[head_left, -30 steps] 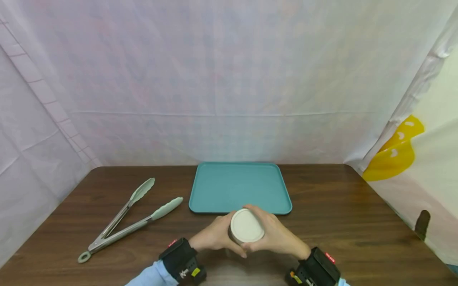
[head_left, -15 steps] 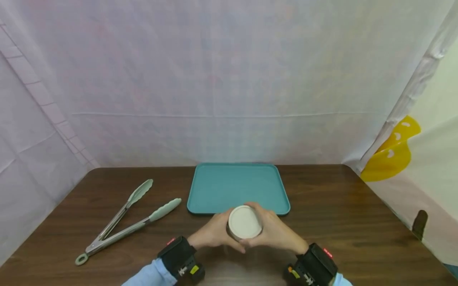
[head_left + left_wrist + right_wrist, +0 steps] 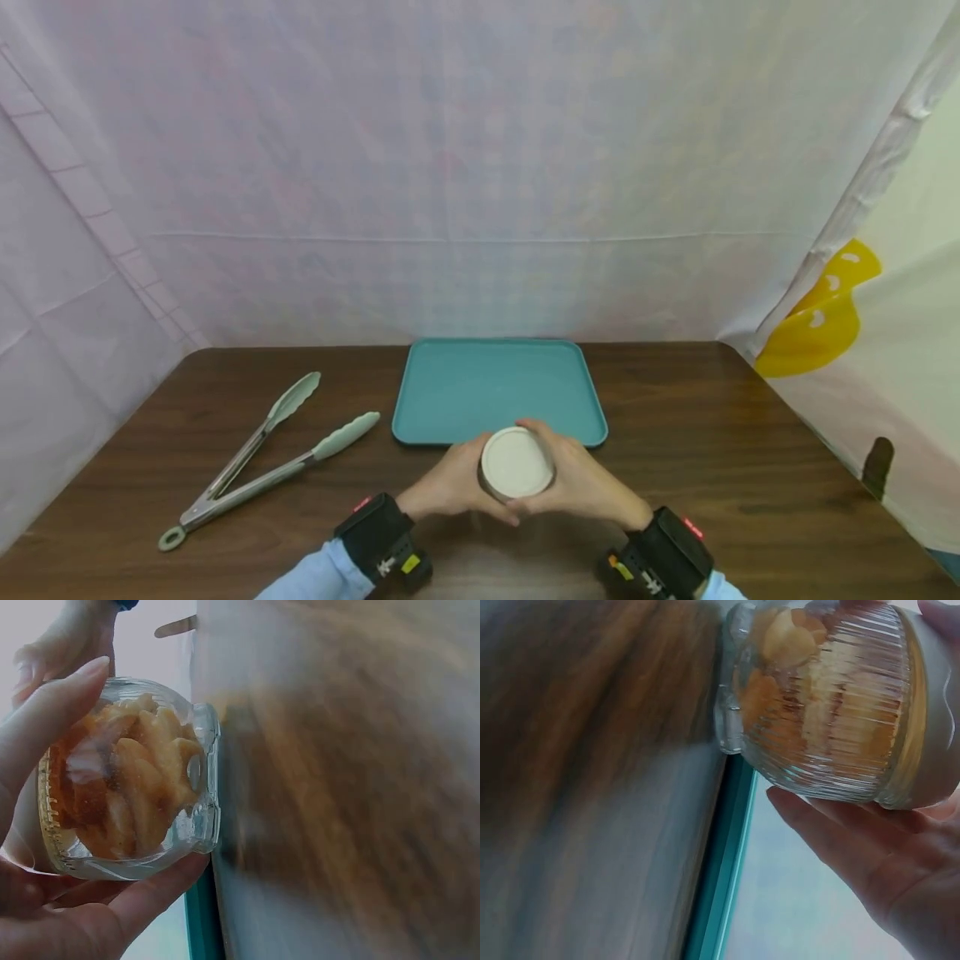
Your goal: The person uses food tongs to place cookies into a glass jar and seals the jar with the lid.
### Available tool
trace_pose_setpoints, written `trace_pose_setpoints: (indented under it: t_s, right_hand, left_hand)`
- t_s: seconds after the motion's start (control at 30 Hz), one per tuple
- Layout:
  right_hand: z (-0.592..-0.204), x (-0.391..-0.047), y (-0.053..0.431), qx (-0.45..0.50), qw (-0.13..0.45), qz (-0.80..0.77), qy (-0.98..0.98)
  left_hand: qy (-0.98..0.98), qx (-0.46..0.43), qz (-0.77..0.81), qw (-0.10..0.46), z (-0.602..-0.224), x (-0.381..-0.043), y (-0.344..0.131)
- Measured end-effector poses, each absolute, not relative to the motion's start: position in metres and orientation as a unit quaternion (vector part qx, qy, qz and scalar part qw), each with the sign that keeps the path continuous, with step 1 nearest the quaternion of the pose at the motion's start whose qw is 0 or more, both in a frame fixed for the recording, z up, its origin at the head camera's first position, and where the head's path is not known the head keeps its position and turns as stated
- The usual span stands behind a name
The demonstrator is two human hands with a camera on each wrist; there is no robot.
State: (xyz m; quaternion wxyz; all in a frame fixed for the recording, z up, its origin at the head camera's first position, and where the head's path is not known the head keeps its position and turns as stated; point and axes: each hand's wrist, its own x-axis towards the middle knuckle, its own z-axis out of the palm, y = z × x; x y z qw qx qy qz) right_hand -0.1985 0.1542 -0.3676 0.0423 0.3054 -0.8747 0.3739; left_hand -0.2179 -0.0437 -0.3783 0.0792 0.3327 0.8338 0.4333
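Note:
Both hands hold a clear glass jar (image 3: 135, 780) with a white lid (image 3: 517, 462), at the near side of the table. Pale orange-brown pieces, perhaps snacks, fill it, and one wall is ribbed in the right wrist view. My left hand (image 3: 456, 483) curls round its left side, thumb toward me. From the right, my right hand (image 3: 573, 483) grips the jar too, and the two thumbs meet in front. The jar stands upright; whether its base touches the wood I cannot tell. Just beyond the hands lies a teal tray (image 3: 498, 387).
Kitchen tongs (image 3: 262, 467) with pale green tips lie spread on the left of the brown wooden table (image 3: 712, 467). A light cloth (image 3: 450, 167) hangs behind the table, and a pale sheet with a yellow print (image 3: 813, 325) is at the right.
Both hands keep their hold on the jar. Jar and hands have shifted slightly away from me, toward the tray. The head view has also moved a little.

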Motion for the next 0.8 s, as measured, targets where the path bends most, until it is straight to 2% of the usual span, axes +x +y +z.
trace_pose_setpoints:
  t_s: [0.13, 0.4, 0.8]
  right_hand:
    - [-0.37, -0.196, 0.161, 0.294, 0.043, 0.388, -0.872]
    - [-0.378, -0.184, 0.184, 0.275, 0.033, 0.424, -0.862]
    - [-0.369, -0.169, 0.224, 0.197, 0.062, 0.423, -0.882]
  left_hand:
    - [0.834, 0.335, 0.433, 0.064, -0.378, -0.217, -0.038]
    - [0.811, 0.353, 0.461, 0.072, -0.38, -0.219, -0.019]
    - [0.811, 0.387, 0.437, 0.045, -0.374, -0.218, 0.037]
